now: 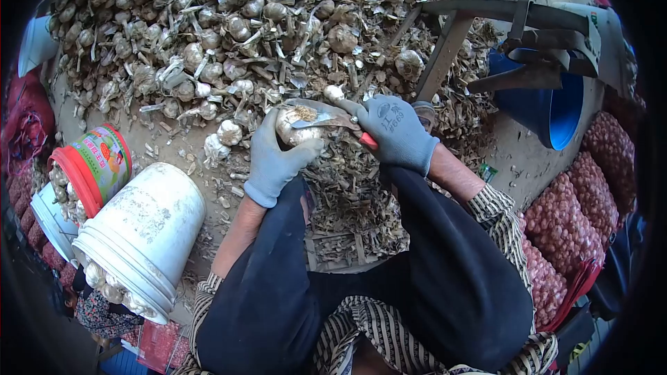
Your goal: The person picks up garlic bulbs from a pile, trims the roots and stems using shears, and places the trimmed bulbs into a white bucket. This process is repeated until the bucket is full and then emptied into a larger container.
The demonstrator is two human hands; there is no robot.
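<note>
My left hand (274,156), in a grey glove, grips a garlic bulb (295,128) with its root end up. My right hand (396,128), also gloved in grey, holds shears (326,117) with a red handle, the blades lying across the bulb's roots. Both hands meet over my knees, above a litter of cut stalks and skins (347,201). A large heap of untrimmed garlic bulbs (229,28) with dry stems spreads on the ground just beyond the hands.
A white bucket (142,232) with garlic lies to my left, next to a red-rimmed printed bucket (97,163). A blue tub (549,107) and a metal frame (500,21) stand at the right. Red mesh sacks of garlic (577,215) line the right side.
</note>
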